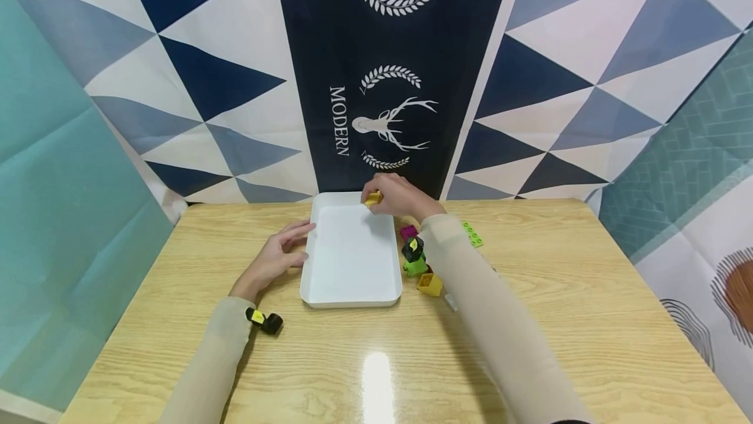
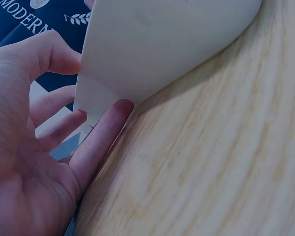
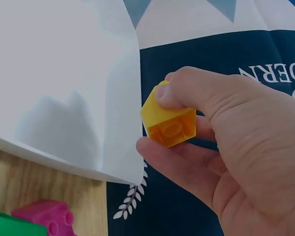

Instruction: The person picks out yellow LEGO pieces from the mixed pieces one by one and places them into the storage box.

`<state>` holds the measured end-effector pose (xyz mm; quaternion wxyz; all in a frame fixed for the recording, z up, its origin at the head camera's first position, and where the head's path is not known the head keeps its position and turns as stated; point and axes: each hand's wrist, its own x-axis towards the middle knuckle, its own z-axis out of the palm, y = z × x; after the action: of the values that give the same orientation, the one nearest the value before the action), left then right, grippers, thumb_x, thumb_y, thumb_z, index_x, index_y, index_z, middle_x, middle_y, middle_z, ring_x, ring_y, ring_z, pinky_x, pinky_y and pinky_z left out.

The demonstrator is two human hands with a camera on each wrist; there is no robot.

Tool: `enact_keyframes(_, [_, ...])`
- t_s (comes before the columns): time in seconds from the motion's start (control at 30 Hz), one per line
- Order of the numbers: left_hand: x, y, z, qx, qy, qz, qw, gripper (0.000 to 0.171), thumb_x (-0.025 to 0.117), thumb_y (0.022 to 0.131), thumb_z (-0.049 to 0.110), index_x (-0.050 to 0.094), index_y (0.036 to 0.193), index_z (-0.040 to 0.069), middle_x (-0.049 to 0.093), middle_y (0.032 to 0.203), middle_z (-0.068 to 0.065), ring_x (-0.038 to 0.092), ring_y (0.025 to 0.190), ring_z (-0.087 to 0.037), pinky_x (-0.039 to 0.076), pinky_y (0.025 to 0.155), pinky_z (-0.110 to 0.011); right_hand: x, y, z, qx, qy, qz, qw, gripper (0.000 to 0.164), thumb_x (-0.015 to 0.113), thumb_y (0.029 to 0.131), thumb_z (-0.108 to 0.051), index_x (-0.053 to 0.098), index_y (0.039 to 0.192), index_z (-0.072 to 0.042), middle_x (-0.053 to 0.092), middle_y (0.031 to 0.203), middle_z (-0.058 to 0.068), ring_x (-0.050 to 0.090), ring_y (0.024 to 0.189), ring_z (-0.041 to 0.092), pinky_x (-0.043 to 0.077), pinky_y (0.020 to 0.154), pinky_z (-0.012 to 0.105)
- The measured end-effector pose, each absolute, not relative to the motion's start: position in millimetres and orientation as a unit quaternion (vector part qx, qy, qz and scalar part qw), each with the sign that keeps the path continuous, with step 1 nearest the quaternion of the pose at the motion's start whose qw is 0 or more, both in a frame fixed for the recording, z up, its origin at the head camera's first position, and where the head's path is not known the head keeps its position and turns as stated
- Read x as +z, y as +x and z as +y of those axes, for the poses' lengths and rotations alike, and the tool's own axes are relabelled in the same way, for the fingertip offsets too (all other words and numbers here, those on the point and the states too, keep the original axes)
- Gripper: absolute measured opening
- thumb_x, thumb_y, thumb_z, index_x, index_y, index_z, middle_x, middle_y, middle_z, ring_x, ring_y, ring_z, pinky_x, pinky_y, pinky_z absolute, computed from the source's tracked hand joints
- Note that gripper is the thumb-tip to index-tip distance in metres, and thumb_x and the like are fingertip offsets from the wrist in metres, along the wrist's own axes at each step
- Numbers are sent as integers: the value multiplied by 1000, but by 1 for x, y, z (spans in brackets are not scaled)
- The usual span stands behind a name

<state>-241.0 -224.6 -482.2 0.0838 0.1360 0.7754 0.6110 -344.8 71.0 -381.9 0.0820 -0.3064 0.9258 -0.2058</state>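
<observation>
A white rectangular tray (image 1: pixel 353 254) lies on the wooden table between the hands. My left hand (image 1: pixel 279 254) is at its left side, fingertips against the outer wall and rim; the left wrist view shows those fingers (image 2: pixel 101 132) spread along the wall (image 2: pixel 152 44). At the tray's far right corner, my right hand (image 1: pixel 397 195) pinches a yellow toy brick (image 3: pixel 169 118) between thumb and fingers. The brick's hollow underside faces the right wrist camera, and it overlaps the tray's rim in that view.
Right of the tray lie a magenta brick (image 1: pixel 408 232), a green brick (image 1: pixel 415 267) and a yellow brick (image 1: pixel 430 285), partly beside the right sleeve. A light green studded brick (image 1: pixel 472 234) lies beyond the forearm. A patterned cloth (image 1: pixel 235 84) hangs behind the table (image 1: pixel 329 358).
</observation>
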Motion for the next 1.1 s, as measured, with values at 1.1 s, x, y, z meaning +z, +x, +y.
enact_keyframes(1.1, [-482,-240,-224,616,136,772,85,66,64,85,-1,48,149,7,26,165,-12,41,140,-43,58,84,-21,-418,-332,46,-153,-297,933,135,20,73,86,-4,77,97,-20,69,117,-1,51,106,21,46,107,41])
